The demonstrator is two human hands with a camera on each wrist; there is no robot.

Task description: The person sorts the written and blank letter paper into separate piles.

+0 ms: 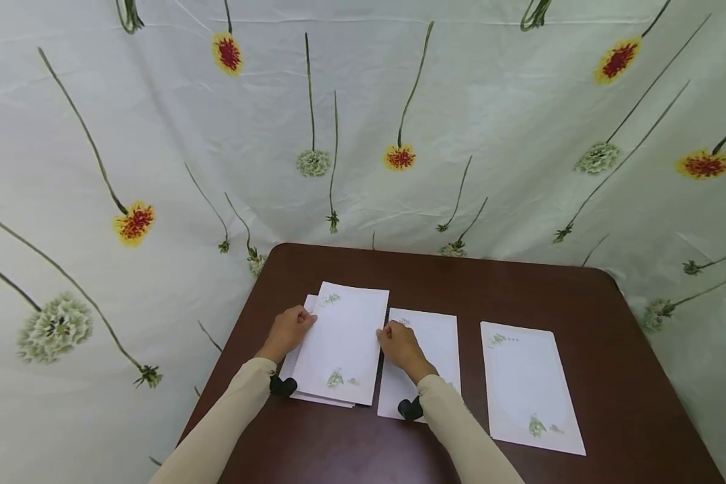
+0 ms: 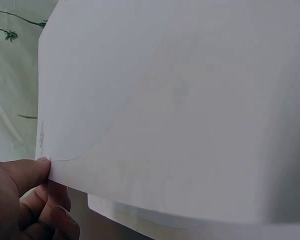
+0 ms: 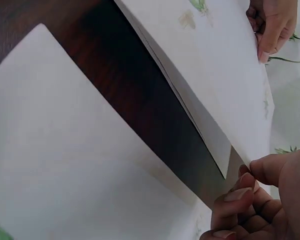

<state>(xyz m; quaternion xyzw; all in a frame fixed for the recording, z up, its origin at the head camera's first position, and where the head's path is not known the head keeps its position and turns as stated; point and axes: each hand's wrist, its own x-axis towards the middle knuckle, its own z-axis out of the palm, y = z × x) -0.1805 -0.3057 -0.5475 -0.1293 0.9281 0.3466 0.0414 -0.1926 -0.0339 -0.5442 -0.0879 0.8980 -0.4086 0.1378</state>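
Note:
A white paper sheet (image 1: pixel 346 343) with pale green plant prints is held between both hands, slightly above other white paper (image 1: pixel 322 399) on the left of the table. My left hand (image 1: pixel 289 331) pinches its left edge between thumb and fingers; the left wrist view shows the thumb (image 2: pixel 32 172) on top of the sheet. At the opposite edge, my right hand (image 1: pixel 404 346) pinches the same sheet. In the right wrist view a gap shows between the raised sheet (image 3: pixel 225 75) and the paper below. The right forearm crosses over a middle paper (image 1: pixel 438 343).
Another printed white paper (image 1: pixel 523 383) lies apart on the right side of the dark brown table (image 1: pixel 611 376). A white cloth (image 1: pixel 363 101) with flower prints hangs behind and beside the table. Small black devices (image 1: pixel 283 386) are strapped at both wrists.

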